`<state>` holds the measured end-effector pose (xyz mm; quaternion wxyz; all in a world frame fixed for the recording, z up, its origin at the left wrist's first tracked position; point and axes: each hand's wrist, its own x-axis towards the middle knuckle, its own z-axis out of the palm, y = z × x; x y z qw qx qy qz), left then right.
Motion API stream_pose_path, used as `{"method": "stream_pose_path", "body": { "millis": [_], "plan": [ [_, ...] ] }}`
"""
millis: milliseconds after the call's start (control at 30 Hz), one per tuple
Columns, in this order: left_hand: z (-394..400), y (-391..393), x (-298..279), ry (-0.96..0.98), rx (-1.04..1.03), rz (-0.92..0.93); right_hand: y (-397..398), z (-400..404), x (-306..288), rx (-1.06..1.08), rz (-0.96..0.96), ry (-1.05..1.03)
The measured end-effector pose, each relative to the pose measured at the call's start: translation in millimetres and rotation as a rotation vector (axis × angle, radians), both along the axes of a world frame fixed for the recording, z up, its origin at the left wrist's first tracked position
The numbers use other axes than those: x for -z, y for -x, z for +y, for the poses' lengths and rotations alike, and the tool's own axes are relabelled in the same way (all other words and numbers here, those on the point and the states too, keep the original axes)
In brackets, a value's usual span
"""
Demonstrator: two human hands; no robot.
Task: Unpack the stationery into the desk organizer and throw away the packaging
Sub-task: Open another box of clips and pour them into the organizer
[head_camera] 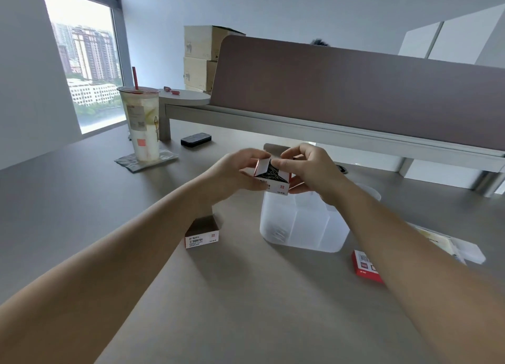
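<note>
Both hands up over organizer (303,227), sharing one clip box (273,179): left hand (235,172) pinching its side, right hand (306,169) holding flap back, clips showing. Advice: keep mouth above compartment, tip slowly, shake lightly; spare box (202,234) waits on desk (246,295)

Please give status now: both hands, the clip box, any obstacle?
Left hand, right hand hold opened paper clip box above organizer. Clips inside box. Nothing blocking.

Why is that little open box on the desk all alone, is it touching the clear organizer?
Apart. The head view shows bare desk between the little open box and the clear organizer.
</note>
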<state>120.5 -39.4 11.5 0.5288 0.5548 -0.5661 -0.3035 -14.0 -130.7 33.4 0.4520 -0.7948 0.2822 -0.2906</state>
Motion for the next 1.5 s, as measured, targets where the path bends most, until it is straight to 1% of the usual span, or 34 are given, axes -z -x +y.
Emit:
{"method": "stream_pose_path", "body": {
  "millis": [100,200,367,567,1067,1233,1333,1500],
  "plan": [
    [-12.6,-4.5,-4.1,0.0,-0.019,-0.084,-6.0,-9.7,0.2,0.048,0.013,0.065],
    [-22.0,-7.2,-5.4,-0.013,-0.013,-0.125,-7.9,-17.1,4.3,0.078,-0.002,0.069],
    [-33.2,-8.6,-2.2,0.004,-0.002,-0.096,-3.5,-23.1,12.7,0.092,-0.073,0.045],
    [-38.7,-7.4,5.5,-0.023,-0.024,-0.072,8.3,-22.1,21.5,0.049,-0.13,0.0],
    [-29.3,2.0,17.4,0.027,-0.031,0.012,27.6,-17.7,31.8,-0.095,-0.162,-0.029],
    [-25.2,8.3,15.2,0.006,-0.015,-0.044,37.7,-14.0,31.4,-0.117,-0.165,-0.043],
    [-27.4,10.6,11.7,0.007,-0.019,-0.089,38.0,-12.2,30.8,-0.08,-0.164,-0.007],
    [-34.0,13.2,6.4,-0.008,0.006,-0.114,38.7,-13.5,29.7,-0.006,-0.132,0.046]
  ]
}}
